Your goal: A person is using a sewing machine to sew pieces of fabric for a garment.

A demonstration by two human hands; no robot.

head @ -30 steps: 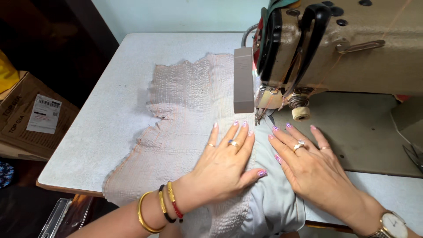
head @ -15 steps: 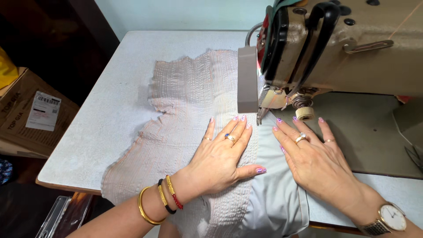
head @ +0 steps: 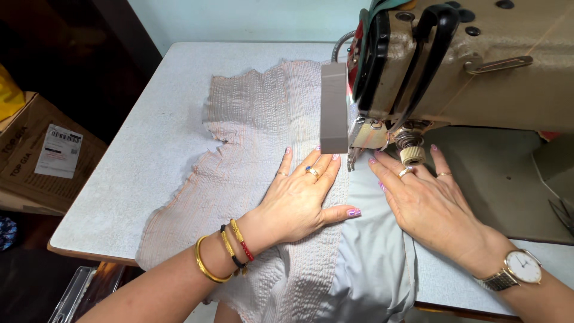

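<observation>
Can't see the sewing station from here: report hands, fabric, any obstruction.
Left hand flat on ribbed fabric. Right hand flat on pale blue cloth, fingertips by the sewing machine foot. Nothing blocking the table.

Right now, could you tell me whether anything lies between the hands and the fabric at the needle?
Nothing visible: left hand lies flat on the pink smocked fabric, right hand on the pale blue cloth.

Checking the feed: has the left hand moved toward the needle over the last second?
Yes. The left hand, flat on the pale pink smocked fabric, has slid forward, its fingertips now level with the beige sewing machine's needle area.
</observation>
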